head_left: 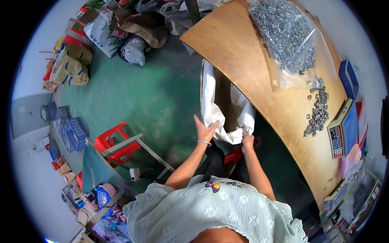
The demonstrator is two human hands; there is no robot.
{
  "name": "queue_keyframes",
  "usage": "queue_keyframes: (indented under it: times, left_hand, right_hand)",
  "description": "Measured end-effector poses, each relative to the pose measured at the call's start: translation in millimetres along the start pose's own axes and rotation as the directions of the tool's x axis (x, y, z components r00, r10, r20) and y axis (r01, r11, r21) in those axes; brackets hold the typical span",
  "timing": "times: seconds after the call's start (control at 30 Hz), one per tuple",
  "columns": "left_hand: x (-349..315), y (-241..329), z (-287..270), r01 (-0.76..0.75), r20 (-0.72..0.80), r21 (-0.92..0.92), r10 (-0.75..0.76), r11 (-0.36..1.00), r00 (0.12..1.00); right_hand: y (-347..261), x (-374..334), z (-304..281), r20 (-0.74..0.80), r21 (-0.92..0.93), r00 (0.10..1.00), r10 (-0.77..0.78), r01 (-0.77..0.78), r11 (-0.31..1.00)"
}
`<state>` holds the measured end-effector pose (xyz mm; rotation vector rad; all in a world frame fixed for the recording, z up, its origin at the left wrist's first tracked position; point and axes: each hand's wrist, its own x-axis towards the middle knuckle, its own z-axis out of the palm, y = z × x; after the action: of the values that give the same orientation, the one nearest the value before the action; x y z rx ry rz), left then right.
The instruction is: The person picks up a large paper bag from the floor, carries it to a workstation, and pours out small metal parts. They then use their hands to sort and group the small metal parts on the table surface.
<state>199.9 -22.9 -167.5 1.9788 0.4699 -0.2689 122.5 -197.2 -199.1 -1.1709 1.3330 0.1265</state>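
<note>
A large open white sack [208, 95] with a brown inside stands on the floor against the table's left edge, its mouth facing up. My left hand [206, 131] is at the sack's near left corner, thumb and fingers spread, with the thumb against the white material. At the near right corner, my right hand [247, 141] is closed on the folded rim of the sack. The bottom of the sack is in shadow, and the table covers part of its right side.
The wooden table [227, 36] holds a clear bag of small metal parts [283, 36], a loose pile of them [318, 111] and a scale [340, 129]. Left of me are a red stool [117, 141] and a metal frame [156, 156]. Bags [103, 34] lie at the far left.
</note>
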Motion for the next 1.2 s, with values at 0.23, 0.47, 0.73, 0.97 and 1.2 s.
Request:
queue_keyframes:
  times: [0.23, 0.47, 0.73, 0.97, 1.2]
  left_hand:
    - [13.3, -80.9, 60.8, 0.124, -0.279, -0.334, -0.224, 0.934, 0.934]
    - [-44.5, -75.4, 65.5, -0.155, -0.687, -0.486, -0.266, 0.86, 0.676]
    - [-43.4, -55.4, 107.1, -0.002, -0.345, 0.122, 0.044, 0.993, 0.938]
    - [-39.0, -61.9, 110.7, 0.097, -0.104, -0.884, -0.395, 0.458, 0.913]
    - [-13.8, -167.7, 169.6, 0.297, -0.06, -0.6, -0.411, 0.743, 0.91]
  right_hand:
    - [11.5, 58.3, -38.4, 0.087, -0.485, 0.996, -0.026, 0.065, 0.872]
    - [16.6, 70.1, -71.5, 0.095, -0.474, 0.934, -0.344, 0.346, 0.81]
    - [33.9, 150.1, -89.3, 0.174, -0.406, 0.931, -0.32, 0.364, 0.838]
    - [3.5, 134.2, -80.3, 0.247, -0.465, 0.738, -0.627, 0.659, 0.592]
    - [-16.4, 155.5, -84.7, 0.201, -0.609, 0.891, -0.406, 0.439, 0.661]
